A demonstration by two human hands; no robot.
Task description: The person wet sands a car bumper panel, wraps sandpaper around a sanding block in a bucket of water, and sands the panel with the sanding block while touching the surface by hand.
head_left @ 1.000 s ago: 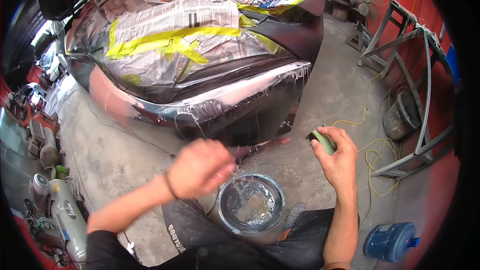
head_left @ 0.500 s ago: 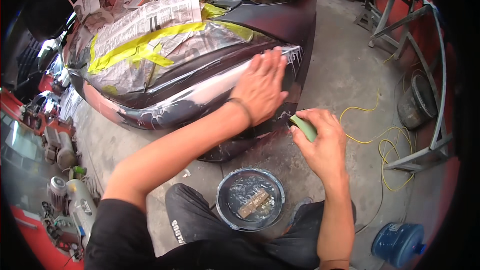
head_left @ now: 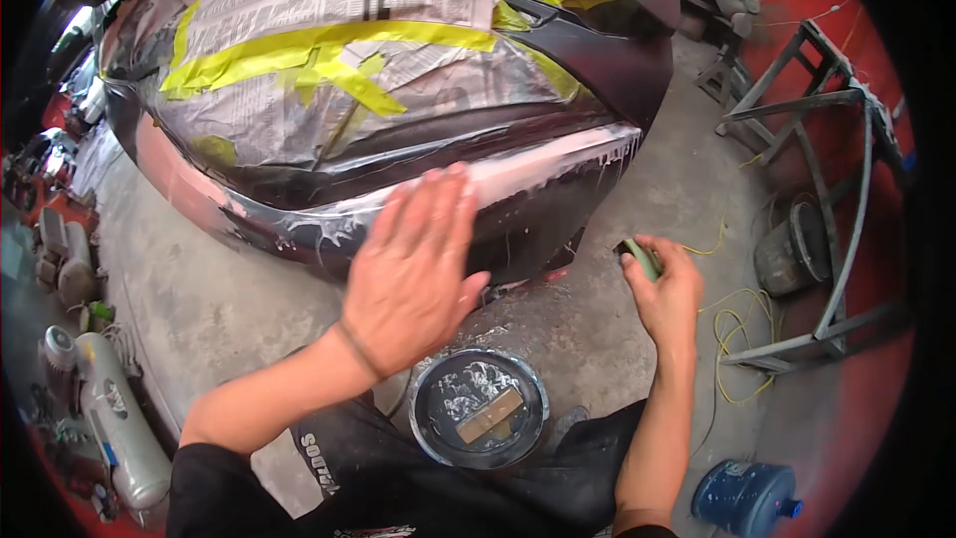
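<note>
My left hand (head_left: 413,274) lies over the wet, streaked edge of a dark car bumper (head_left: 558,174), fingers extended and palm down; whether it touches the surface I cannot tell exactly. My right hand (head_left: 662,294) grips a green block (head_left: 642,259) with a dark face, held off to the right of the bumper. Pinkish patches show along the bumper. Above them, newspaper (head_left: 339,0) and yellow masking tape (head_left: 279,50) cover the car. Between my knees a dark basin (head_left: 423,403) of cloudy water holds a brown bar (head_left: 488,415).
Metal stands (head_left: 827,209), a dark bucket (head_left: 782,259), coiled yellow cable (head_left: 737,349) and a blue water jug (head_left: 737,498) line the right. A grey compressor tank (head_left: 119,418) and other machinery stand along the left. A fan (head_left: 742,0) is at the back right.
My left hand first reached up to the bumper's right part, then moved left along it. The brown bar appeared in the basin. My right hand still holds the green block.
</note>
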